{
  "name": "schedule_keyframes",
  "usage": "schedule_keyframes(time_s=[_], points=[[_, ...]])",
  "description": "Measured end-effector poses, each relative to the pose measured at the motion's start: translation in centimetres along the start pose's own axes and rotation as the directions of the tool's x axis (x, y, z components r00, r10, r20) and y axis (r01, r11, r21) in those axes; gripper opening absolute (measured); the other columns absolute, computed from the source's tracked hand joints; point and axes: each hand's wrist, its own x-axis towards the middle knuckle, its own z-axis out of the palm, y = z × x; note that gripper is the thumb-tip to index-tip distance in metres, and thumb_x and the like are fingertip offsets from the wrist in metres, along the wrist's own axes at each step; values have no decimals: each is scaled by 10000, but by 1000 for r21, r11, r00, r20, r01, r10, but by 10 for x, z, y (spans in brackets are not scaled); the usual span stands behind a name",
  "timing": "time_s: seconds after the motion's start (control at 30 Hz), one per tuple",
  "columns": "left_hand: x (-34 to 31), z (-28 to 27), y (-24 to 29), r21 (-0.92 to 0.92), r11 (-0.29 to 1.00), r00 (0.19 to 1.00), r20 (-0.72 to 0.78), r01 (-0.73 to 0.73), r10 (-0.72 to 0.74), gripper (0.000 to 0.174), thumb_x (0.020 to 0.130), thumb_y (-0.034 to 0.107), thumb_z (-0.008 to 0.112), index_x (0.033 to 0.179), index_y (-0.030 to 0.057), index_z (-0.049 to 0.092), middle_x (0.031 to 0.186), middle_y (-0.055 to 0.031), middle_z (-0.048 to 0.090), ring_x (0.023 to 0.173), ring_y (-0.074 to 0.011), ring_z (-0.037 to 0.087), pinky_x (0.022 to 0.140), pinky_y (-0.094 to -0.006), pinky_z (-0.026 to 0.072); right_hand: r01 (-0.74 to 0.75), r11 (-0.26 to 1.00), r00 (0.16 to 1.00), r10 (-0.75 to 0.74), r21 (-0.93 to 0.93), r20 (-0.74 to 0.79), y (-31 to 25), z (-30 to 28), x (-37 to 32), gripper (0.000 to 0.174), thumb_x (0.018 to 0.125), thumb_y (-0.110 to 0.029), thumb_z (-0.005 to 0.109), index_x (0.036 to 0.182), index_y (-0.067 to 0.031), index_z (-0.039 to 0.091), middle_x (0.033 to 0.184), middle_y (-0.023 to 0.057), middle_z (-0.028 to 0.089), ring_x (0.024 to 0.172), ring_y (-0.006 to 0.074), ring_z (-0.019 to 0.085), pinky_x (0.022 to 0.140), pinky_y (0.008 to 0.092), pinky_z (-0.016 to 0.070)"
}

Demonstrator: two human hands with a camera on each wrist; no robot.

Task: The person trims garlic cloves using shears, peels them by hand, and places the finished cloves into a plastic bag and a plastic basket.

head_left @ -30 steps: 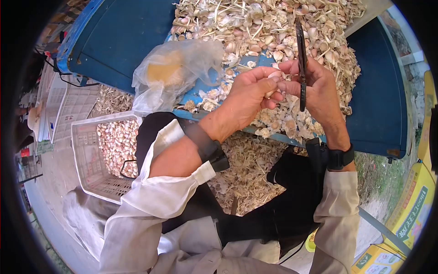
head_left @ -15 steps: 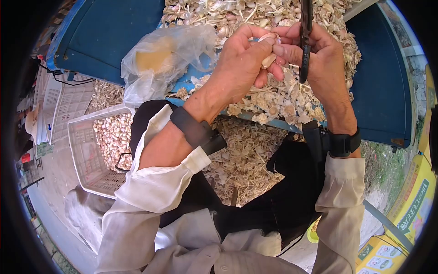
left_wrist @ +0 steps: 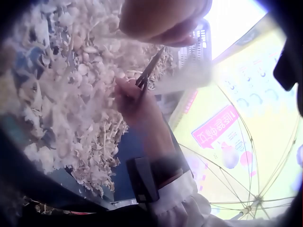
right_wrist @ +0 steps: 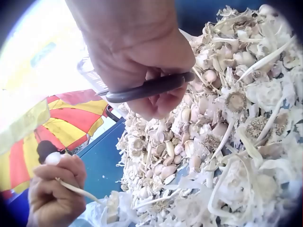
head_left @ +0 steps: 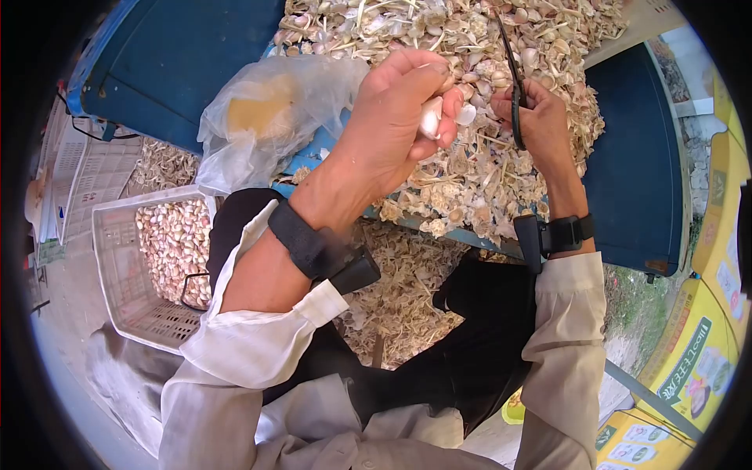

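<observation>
My left hand (head_left: 399, 110) is raised over the near part of the garlic heap, fingers curled around white garlic cloves (head_left: 430, 124). A thin white piece (head_left: 465, 115) shows by its fingertips. To the right, my right hand (head_left: 540, 121) holds a pair of dark scissors (head_left: 513, 86) across its fingers, blades pointing away from me. Its fingertips are down at the loose garlic (right_wrist: 177, 142); the right wrist view shows the scissors (right_wrist: 151, 90) crossing under the curled fingers. The palm hides what lies beneath them.
Cloves, skins and stalks heap up on a blue table (head_left: 188, 70). A clear plastic bag (head_left: 266, 117) with something yellowish lies on the left. Below left, a white crate (head_left: 117, 258) holds cloves. Dry skins (head_left: 399, 290) cover the ground between the knees; yellow printed umbrella fabric (head_left: 697, 360) is at right.
The hands, earlier together at a clove, have moved apart. My left hand has drawn left with the cloves; the right, still holding the scissors, has gone down to the heap.
</observation>
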Motion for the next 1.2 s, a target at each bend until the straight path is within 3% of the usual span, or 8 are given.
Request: schedule_keyframes(time_s=[0.2, 0.37, 0.5, 0.7, 0.8, 0.93, 1.0, 1.2], points=[[-6, -4, 13, -172, 983, 994, -77, 63, -78, 147, 972, 205, 451, 1051, 94, 507, 771, -62, 580, 558, -90, 560, 346, -157, 313, 172, 742, 984, -161, -648, 77, -2, 46, 7, 192, 697, -168, 729, 780, -32, 621, 729, 204, 635, 729, 385, 629, 640, 427, 480], [-3, -13, 5, -213, 965, 980, -94, 151, -174, 235, 976, 286, 461, 976, 76, 568, 828, -49, 599, 692, -118, 629, 405, -182, 372, 143, 770, 990, -112, -621, 89, -1, 44, 5, 179, 696, -144, 714, 778, -20, 615, 725, 194, 639, 721, 373, 631, 640, 419, 482], [1, -23, -16, 131, 977, 955, -267, 170, -130, 270, 940, 331, 553, 915, 66, 595, 770, -22, 597, 667, -104, 622, 392, -184, 373, 152, 809, 987, -98, -568, 125, -8, 51, -3, 162, 706, -124, 695, 795, -11, 620, 722, 197, 637, 707, 369, 632, 641, 413, 482], [4, -17, -39, 512, 845, 970, -240, 154, -31, 316, 889, 329, 646, 1020, 42, 627, 750, -36, 631, 619, -70, 596, 364, -182, 374, 109, 980, 964, -64, -166, 258, -54, 32, -17, 183, 774, -103, 737, 862, -25, 598, 719, -19, 595, 666, 27, 507, 569, 188, 391], [5, -12, -41, 318, 947, 987, -163, 48, 5, 266, 910, 246, 608, 1089, 49, 610, 788, -46, 645, 588, -53, 574, 363, -166, 367, 161, 987, 941, -153, -3, 303, -54, 24, -24, 259, 747, -160, 776, 872, -21, 597, 734, -12, 600, 658, 47, 519, 587, 210, 409], [2, -11, -27, -46, 996, 938, -336, 75, -86, 188, 904, 199, 593, 1020, 53, 568, 722, -36, 586, 547, -65, 546, 358, -170, 346, 93, 950, 995, -80, -297, 55, -63, 12, -42, 506, 658, -436, 807, 742, -17, 536, 609, 40, 503, 565, 151, 469, 523, 291, 386], [3, -10, -20, -175, 984, 914, -392, 33, -101, 146, 894, 185, 598, 944, 62, 538, 703, -45, 570, 525, -75, 530, 359, -175, 336, 170, 897, 984, -129, -407, 127, -67, 15, -58, 536, 654, -459, 803, 740, -9, 524, 596, 63, 503, 552, 190, 482, 525, 316, 401], [-1, -5, -20, -235, 972, 947, -308, 21, -95, 118, 902, 159, 588, 926, 60, 528, 713, -40, 561, 525, -64, 513, 347, -171, 326, 182, 822, 979, -101, -540, 177, -67, 21, -72, 579, 659, -494, 791, 714, 16, 520, 566, 100, 512, 539, 247, 541, 534, 367, 429]])
